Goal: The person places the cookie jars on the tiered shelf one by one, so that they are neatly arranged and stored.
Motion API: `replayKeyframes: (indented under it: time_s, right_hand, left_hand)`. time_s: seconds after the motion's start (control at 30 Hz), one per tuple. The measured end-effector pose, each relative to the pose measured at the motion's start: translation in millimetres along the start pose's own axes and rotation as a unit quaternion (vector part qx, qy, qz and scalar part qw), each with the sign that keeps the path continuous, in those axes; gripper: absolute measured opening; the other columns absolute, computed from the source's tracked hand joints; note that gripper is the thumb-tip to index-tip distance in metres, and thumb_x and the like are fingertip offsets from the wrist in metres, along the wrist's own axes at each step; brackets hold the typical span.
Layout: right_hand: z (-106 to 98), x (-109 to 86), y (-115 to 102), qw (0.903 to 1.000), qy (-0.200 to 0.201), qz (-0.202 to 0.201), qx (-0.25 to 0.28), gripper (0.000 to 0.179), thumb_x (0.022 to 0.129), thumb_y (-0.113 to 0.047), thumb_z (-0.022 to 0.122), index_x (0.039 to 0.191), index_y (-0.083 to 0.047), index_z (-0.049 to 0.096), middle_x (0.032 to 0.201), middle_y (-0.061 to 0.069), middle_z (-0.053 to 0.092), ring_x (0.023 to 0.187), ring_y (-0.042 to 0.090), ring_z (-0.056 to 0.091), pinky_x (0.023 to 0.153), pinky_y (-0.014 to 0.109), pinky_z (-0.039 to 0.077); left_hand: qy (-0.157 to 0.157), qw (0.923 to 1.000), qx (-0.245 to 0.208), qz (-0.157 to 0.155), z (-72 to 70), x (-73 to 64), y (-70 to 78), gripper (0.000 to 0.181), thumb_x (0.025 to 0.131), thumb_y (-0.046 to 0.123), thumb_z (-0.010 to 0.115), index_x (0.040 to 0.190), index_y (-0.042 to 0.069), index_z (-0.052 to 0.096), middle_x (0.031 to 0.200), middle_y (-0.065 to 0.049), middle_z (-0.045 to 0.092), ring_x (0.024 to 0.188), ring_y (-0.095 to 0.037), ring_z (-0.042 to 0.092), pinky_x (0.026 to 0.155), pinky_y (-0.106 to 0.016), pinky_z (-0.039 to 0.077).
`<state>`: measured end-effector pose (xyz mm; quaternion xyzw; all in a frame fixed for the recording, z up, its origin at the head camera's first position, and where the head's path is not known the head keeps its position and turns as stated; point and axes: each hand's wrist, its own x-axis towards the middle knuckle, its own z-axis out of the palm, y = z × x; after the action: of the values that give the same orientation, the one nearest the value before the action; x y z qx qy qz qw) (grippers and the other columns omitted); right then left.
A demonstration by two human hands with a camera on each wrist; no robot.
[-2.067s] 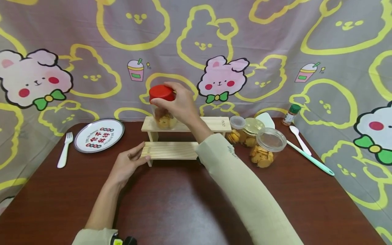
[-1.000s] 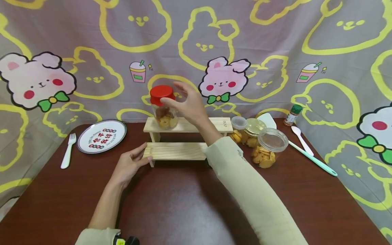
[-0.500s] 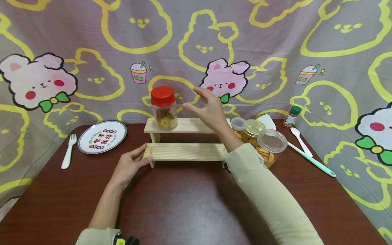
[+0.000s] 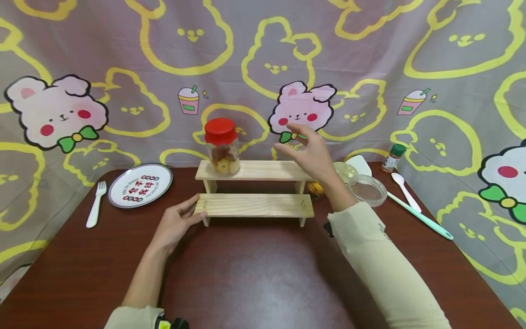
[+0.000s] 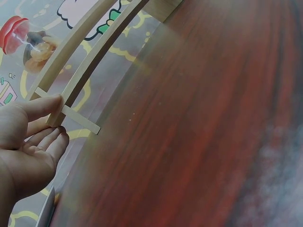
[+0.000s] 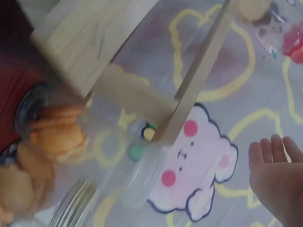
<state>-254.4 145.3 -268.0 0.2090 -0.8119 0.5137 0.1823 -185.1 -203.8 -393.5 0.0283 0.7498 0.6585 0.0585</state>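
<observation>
A two-step wooden shelf rack [image 4: 255, 205] stands toward the back of the table. On the left of its upper step, a clear jar with a red lid [image 4: 222, 146] stands upright with cookies inside. My left hand [image 4: 171, 226] grips the left end of the lower step between thumb and fingers, which the left wrist view shows closely. Nothing is in my right hand [image 4: 312, 153], held in the air near the right end of the upper step, thumb and fingers apart. Right of the rack are a gold-lidded jar [image 4: 345, 171] and a clear-lidded jar [image 4: 367, 190], partly hidden by my arm.
A white plate [image 4: 140, 186] and a white fork [image 4: 96, 204] lie at left. At right are a green-capped shaker bottle [image 4: 393, 158], a white spoon [image 4: 406, 192] and a spatula with a mint handle [image 4: 420, 215]. A patterned cloth [image 4: 255, 68] hangs behind the table.
My right hand has let go of the red-lidded jar, leaving it on the upper step, and has moved right. My left hand keeps its grip on the rack.
</observation>
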Motion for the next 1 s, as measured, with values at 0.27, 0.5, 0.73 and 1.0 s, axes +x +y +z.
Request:
replayKeyframes:
  time_s: [0.27,0.5,0.73,1.0]
  right_hand:
    - [-28,-21.6,9,0.9998,0.017,0.002,0.001,0.059,0.088,-0.015,0.082,0.139,0.001,0.059,0.141,0.014,0.057,0.135,0.028,0.049,0.115,0.037,0.040]
    - [-50,-37.9,15,0.9994,0.031,0.005,-0.017,0.058,0.088,-0.010,0.081,0.139,0.002,0.058,0.142,0.016,0.057,0.136,0.029,0.048,0.115,0.039,0.040]
    - [-71,-53.0,22,0.9984,0.025,0.040,-0.031,0.061,0.090,-0.014,0.079,0.144,-0.002,0.055,0.146,0.014,0.053,0.137,0.031,0.047,0.113,0.043,0.042]
    - [-93,-69.6,39,0.9983,0.030,0.018,-0.046,0.055,0.088,-0.007,0.079,0.139,-0.001,0.060,0.140,0.015,0.059,0.130,0.017,0.053,0.111,0.034,0.044]
  left_hand:
    - [0.000,1.0000,-0.001,0.001,0.2,0.7,-2.3,0.069,0.097,0.008,0.070,0.155,-0.002,0.034,0.160,-0.014,0.035,0.146,-0.024,0.033,0.104,-0.018,0.042]
    - [0.002,1.0000,0.006,-0.004,-1.0,-0.9,-1.0,0.070,0.097,0.010,0.071,0.155,-0.001,0.035,0.161,-0.012,0.033,0.146,-0.024,0.032,0.105,-0.020,0.041]
    - [0.003,1.0000,0.008,-0.002,-1.4,-0.7,-1.6,0.069,0.096,0.009,0.071,0.155,-0.002,0.035,0.160,-0.012,0.034,0.146,-0.024,0.033,0.105,-0.019,0.041]
    - [0.003,1.0000,0.008,0.003,-1.3,0.6,-2.5,0.069,0.096,0.009,0.071,0.154,-0.003,0.035,0.160,-0.011,0.034,0.146,-0.025,0.033,0.106,-0.021,0.041]
